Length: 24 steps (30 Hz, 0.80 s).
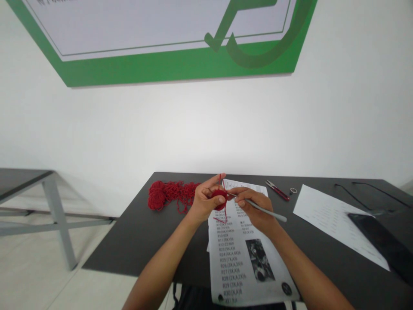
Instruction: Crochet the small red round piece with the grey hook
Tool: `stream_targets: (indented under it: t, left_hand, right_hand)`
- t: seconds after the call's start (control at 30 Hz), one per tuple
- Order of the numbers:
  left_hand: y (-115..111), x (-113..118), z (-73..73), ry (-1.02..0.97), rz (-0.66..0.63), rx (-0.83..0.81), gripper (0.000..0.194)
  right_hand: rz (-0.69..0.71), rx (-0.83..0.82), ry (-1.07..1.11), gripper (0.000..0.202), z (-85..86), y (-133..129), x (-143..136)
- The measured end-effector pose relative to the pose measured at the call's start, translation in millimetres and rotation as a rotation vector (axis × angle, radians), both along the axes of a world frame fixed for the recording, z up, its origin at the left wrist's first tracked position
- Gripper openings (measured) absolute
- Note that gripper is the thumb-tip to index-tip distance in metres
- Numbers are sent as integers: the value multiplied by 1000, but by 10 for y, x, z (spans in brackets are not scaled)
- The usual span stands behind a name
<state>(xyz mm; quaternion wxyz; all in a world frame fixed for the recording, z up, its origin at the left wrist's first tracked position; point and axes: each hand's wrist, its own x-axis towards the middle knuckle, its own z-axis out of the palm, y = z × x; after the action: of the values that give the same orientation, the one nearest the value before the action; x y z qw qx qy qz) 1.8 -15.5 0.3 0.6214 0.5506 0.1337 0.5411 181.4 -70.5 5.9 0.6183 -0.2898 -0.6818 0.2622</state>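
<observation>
A small round piece of red crochet (220, 199) is pinched in my left hand (206, 199), with the index finger raised and red yarn running over it. My right hand (256, 209) grips a crochet hook (271, 213) by its grey handle, the metal tip touching the right edge of the piece. A loose tail of yarn hangs below the crochet. To the left lies a red yarn ball (157, 196) with a heap of loose, crinkled yarn (180, 191) beside it. Below both hands is a printed pattern sheet (232, 258) with rows of text and a photo.
Thread snips (278, 190) and a small metal ring (293, 190) lie right of my hands on the dark table (129, 241). Farther right are another paper sheet (335, 224), eyeglasses (380, 211) and a black phone-like slab (383, 241). A second table (26, 183) stands left.
</observation>
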Motion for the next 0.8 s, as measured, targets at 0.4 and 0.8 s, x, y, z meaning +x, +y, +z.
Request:
stream_targets:
  t: [0.4,0.8]
  left_hand:
    - [-54,59,41,-141,-47,-126,67]
    - [-106,97,-4,-44,-31,-183,73]
  right_hand:
    - [-18,-122,83,11,-106,-64,-53]
    - [279,-332,587,29,-128,39,-239]
